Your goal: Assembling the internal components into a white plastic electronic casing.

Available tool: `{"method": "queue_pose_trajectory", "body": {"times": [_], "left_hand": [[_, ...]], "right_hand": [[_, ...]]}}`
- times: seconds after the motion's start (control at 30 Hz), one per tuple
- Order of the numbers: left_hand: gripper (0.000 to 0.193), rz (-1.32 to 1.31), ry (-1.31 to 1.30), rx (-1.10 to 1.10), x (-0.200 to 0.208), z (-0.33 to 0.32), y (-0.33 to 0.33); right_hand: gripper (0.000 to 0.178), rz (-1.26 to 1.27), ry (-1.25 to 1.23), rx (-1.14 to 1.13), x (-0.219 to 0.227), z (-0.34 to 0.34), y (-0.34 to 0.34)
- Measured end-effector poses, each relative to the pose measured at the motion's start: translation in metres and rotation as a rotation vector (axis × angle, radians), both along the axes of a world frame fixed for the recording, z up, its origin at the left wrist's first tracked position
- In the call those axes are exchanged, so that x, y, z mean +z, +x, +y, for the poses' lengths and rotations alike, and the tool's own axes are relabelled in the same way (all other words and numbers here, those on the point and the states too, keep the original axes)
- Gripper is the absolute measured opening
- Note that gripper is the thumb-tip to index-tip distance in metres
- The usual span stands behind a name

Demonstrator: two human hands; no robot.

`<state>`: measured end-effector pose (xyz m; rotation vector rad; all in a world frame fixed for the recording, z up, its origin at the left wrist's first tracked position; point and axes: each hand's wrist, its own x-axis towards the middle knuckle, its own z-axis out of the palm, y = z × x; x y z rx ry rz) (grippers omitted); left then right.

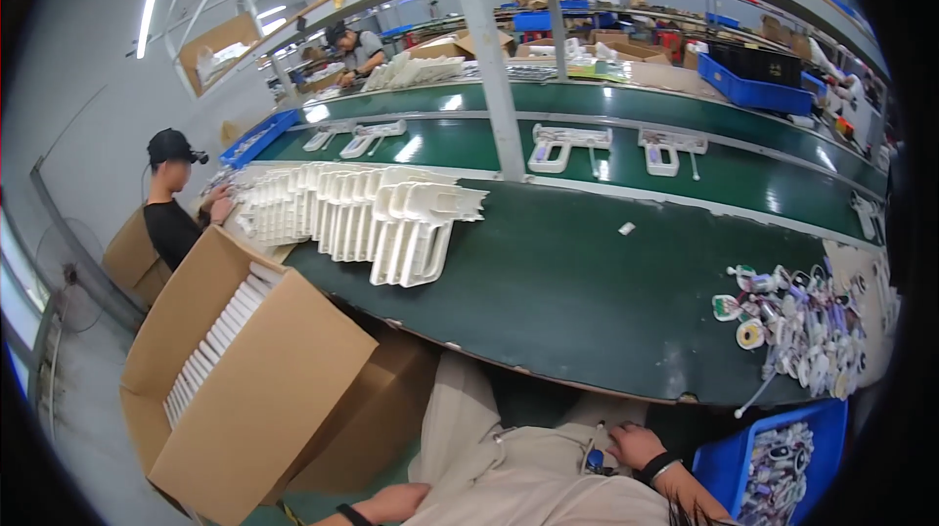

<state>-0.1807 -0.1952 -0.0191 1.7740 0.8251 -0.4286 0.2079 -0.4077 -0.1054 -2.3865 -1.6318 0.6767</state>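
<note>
Low in the view, both hands rest at the person's lap, away from the bench. The left hand lies beside the thigh, fingers close together; I cannot tell whether it grips anything. The right hand lies on the other thigh, fingers loosely bent near a small blue disc; whether it pinches anything is also unclear. Nearest the right hand, a blue bin of small parts stands below the bench edge, and a pile of small parts sits on the bench above it. Toward the left, an open cardboard box holds a row of white pieces. Nested white plastic shells lie on the bench, near a co-worker.
</note>
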Motion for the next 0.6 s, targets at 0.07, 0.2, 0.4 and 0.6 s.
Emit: {"method": "queue_pose_trajectory", "body": {"times": [0.07, 0.2, 0.4, 0.6], "left_hand": [[0.044, 0.096, 0.217, -0.111, 0.006, 0.013, -0.017], [0.029, -0.357, 0.514, -0.038, -0.068, 0.046, 0.013], [0.025, -0.317, 0.103, 0.895, -0.142, 0.068, 0.043], [0.024, -0.187, 0.039, 0.34, -0.057, -0.004, 0.002]], "right_hand": [[0.043, -0.082, 0.08, -0.019, 0.016, 0.007, -0.01], [0.036, -0.185, 0.205, -0.011, -0.01, 0.003, -0.014], [0.023, -0.055, 0.188, -0.04, -0.034, 0.004, -0.021], [0.016, 0.069, 0.346, -0.202, -0.025, -0.006, -0.027]]}}
